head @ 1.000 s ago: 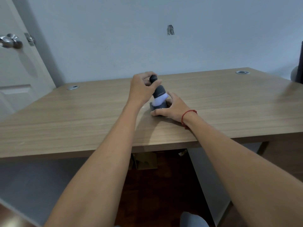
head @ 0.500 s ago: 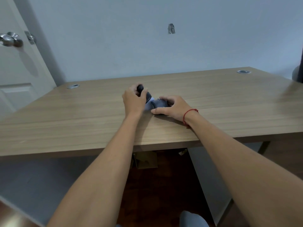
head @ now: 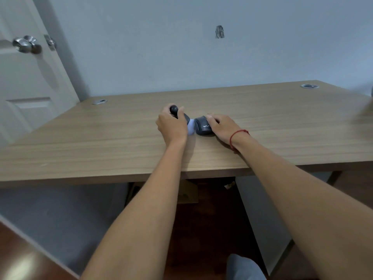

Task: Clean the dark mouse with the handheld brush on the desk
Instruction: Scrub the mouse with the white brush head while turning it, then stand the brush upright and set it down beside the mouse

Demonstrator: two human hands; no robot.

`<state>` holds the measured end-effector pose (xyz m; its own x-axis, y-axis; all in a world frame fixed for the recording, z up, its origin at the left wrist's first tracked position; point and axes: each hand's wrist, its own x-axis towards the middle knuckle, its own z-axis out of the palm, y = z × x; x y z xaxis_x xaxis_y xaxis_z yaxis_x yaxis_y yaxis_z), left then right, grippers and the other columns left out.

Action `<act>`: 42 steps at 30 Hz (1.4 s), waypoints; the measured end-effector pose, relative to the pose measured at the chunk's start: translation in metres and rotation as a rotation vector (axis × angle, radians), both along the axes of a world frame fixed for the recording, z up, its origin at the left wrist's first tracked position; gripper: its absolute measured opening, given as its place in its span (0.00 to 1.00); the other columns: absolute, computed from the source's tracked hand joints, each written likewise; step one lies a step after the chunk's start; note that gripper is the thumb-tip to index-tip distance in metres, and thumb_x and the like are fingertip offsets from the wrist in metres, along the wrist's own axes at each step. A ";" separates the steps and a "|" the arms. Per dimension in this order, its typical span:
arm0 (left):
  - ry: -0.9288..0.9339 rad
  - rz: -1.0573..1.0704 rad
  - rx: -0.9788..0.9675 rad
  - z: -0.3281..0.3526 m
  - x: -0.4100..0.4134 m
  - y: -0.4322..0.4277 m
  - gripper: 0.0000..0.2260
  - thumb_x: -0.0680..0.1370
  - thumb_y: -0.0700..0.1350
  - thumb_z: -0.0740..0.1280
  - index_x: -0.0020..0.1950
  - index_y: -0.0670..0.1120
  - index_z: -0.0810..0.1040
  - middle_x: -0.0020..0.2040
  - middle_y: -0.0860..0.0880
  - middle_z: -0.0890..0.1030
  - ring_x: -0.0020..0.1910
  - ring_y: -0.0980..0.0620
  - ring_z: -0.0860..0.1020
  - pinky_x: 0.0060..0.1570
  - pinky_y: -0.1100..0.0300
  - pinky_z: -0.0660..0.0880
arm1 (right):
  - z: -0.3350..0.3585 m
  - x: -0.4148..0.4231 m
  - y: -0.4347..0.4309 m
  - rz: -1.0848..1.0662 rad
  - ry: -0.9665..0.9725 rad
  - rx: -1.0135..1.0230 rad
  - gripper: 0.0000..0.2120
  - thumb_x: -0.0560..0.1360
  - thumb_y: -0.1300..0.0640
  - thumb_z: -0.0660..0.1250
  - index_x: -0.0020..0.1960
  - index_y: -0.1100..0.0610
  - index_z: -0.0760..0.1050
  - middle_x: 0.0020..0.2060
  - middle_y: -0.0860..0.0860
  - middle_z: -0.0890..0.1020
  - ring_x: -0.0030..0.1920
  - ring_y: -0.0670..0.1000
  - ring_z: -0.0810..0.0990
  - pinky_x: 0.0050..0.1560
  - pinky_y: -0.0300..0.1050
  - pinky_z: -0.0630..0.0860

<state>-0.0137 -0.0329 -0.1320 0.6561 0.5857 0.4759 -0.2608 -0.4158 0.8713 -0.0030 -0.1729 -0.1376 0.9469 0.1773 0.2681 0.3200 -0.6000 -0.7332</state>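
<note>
On the desk, left grip clasps brush; right grip pins mouse.

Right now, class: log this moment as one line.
left hand: grips brush | bristles at mouse side | right hand: steadies mouse | desk

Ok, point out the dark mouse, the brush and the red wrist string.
Dark grey mouse (head: 202, 127): head view, lettered side.
Dark-handled brush (head: 174, 108): head view, rounded handle end.
Red wrist string (head: 238, 132): head view, strand across wrist.

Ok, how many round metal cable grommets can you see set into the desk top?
2. One grommet sits at the far left corner of the desk, near the door; the other grommet is at the far right corner. The hands and arms could hide more.
</note>
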 end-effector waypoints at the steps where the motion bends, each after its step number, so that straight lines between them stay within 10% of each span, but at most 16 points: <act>1: 0.005 0.010 -0.007 0.001 0.000 0.000 0.06 0.74 0.44 0.71 0.46 0.41 0.79 0.41 0.43 0.83 0.42 0.44 0.80 0.47 0.57 0.74 | 0.000 0.000 0.000 -0.004 0.004 0.003 0.18 0.82 0.54 0.54 0.34 0.54 0.67 0.41 0.56 0.78 0.45 0.56 0.75 0.43 0.45 0.68; 24: 0.036 -0.138 0.101 0.001 -0.009 0.000 0.09 0.71 0.51 0.73 0.47 0.49 0.78 0.37 0.47 0.85 0.39 0.49 0.83 0.44 0.56 0.78 | -0.004 0.002 0.001 -0.068 0.017 0.044 0.17 0.80 0.48 0.58 0.58 0.55 0.78 0.57 0.54 0.81 0.59 0.55 0.78 0.61 0.49 0.72; 30: -0.086 -0.374 -0.221 0.028 -0.007 0.011 0.09 0.71 0.42 0.75 0.44 0.48 0.76 0.36 0.40 0.82 0.38 0.45 0.84 0.39 0.48 0.83 | 0.004 -0.010 -0.012 0.050 0.253 0.134 0.53 0.64 0.42 0.78 0.79 0.56 0.52 0.76 0.54 0.64 0.74 0.51 0.66 0.68 0.43 0.63; 37: 0.032 -0.212 0.222 0.031 0.004 0.008 0.09 0.71 0.47 0.74 0.48 0.47 0.79 0.31 0.46 0.81 0.30 0.48 0.77 0.44 0.51 0.79 | 0.003 -0.009 -0.010 0.030 0.256 0.155 0.58 0.61 0.44 0.80 0.79 0.55 0.49 0.74 0.54 0.66 0.71 0.52 0.69 0.71 0.50 0.67; 42: 0.070 -0.506 0.232 0.047 0.004 0.002 0.07 0.71 0.42 0.74 0.46 0.47 0.79 0.31 0.36 0.81 0.32 0.47 0.78 0.41 0.50 0.80 | 0.004 -0.011 -0.008 0.020 0.213 0.127 0.56 0.63 0.44 0.79 0.79 0.56 0.49 0.74 0.52 0.67 0.70 0.52 0.69 0.67 0.46 0.67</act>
<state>-0.0097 -0.0305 -0.0849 0.8628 0.0752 0.5000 -0.4223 -0.4365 0.7944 -0.0137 -0.1810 -0.1340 0.9810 0.1746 0.0843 0.1613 -0.4940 -0.8544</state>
